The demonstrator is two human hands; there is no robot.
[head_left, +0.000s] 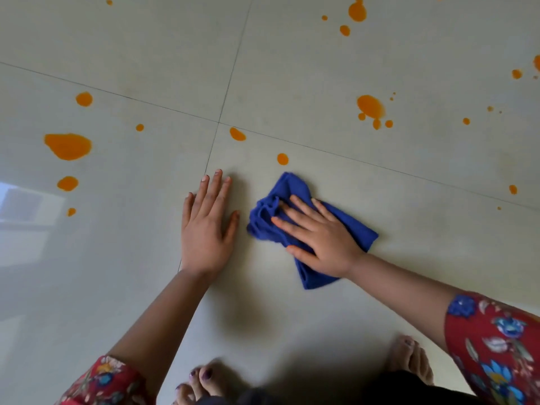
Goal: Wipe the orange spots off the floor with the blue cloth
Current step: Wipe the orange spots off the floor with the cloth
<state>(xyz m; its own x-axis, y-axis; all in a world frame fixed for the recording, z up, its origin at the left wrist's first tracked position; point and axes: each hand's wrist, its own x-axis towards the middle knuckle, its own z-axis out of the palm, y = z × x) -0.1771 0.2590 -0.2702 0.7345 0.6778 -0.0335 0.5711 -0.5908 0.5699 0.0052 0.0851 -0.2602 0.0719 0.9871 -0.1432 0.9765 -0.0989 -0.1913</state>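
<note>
right hand [321, 238] flat on blue cloth [292, 188] | left hand [204, 226] flat on floor [292, 317]

Head view looks steeply down, near floor [292, 68].

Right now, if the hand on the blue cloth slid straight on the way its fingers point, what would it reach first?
The right hand points up-left across the blue cloth. Past the cloth's edge lies bare floor, then probably the left hand, before any orange spot.

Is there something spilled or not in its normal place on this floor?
Yes. Orange spots lie scattered over the pale tiled floor, mostly left and far right, not yet wiped. The right hand presses the crumpled blue cloth flat; the left hand rests bare on a tile.
</note>
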